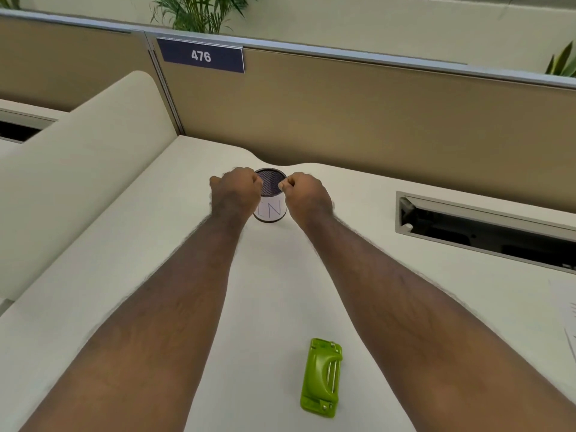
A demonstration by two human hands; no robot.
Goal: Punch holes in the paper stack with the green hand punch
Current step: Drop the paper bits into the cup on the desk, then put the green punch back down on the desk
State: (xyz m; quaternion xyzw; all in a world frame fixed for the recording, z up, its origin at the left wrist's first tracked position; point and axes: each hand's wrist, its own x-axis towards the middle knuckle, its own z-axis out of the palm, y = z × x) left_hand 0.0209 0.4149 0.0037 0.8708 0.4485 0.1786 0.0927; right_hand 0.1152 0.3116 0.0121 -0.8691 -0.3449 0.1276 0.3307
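Note:
The green hand punch (321,378) lies flat on the white desk (174,244), near the front, between my two forearms and untouched. Both arms reach forward to a small black mesh cup (270,210) with a white label marked "IN", standing at the desk's back edge. My left hand (233,194) is curled at the cup's left rim. My right hand (307,198) pinches the right rim with fingertips together. A corner of white paper (568,313) shows at the far right edge, mostly out of frame.
A tan cubicle partition (343,120) with a blue "476" sign (201,56) closes the back. An open cable slot (486,229) is cut into the desk at right. A cream curved panel (81,157) rises on the left. Plants stand behind the partition.

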